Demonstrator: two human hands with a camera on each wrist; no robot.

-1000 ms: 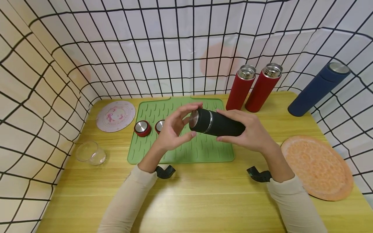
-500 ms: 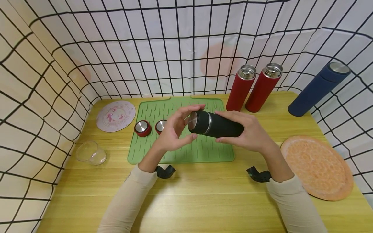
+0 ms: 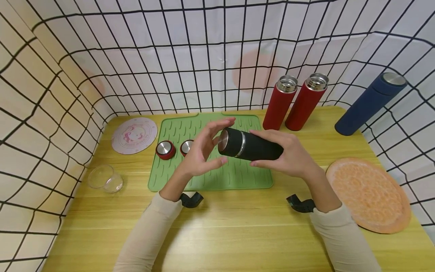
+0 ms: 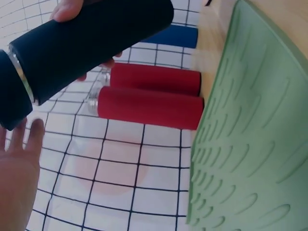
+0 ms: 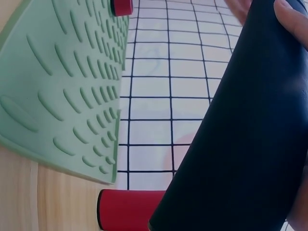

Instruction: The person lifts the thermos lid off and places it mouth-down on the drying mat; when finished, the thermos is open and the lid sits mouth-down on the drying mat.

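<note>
A black thermos point(image 3: 259, 147) with a silver ring is held tilted above the green mat point(image 3: 217, 181), its capped end to the left. My right hand point(image 3: 292, 151) grips the body, thumb on the near side and fingers on the far side. Around the black cap point(image 3: 234, 141) my left hand point(image 3: 200, 153) stands with thumb and fingers spread; the thumb is apart from it. In the left wrist view the left fingertips point(image 4: 34, 130) lie close to the cap; contact cannot be told. Two red caps with silver tops, a whole one point(image 3: 165, 150) and a partly hidden one point(image 3: 186, 147), lie on the mat.
Two lidless red thermoses point(image 3: 278, 104) point(image 3: 306, 104) stand at the back right, beside a capped blue thermos point(image 3: 368, 105). A pink-white round mat point(image 3: 134, 136) and a clear glass point(image 3: 110, 181) are at left. An orange round mat point(image 3: 370, 194) lies at right, with black wire mesh point(image 3: 190, 56) behind.
The black thermos has shifted slightly to the left in my right hand's grip. My left thumb has come a little away from the cap and its fingers have spread.
</note>
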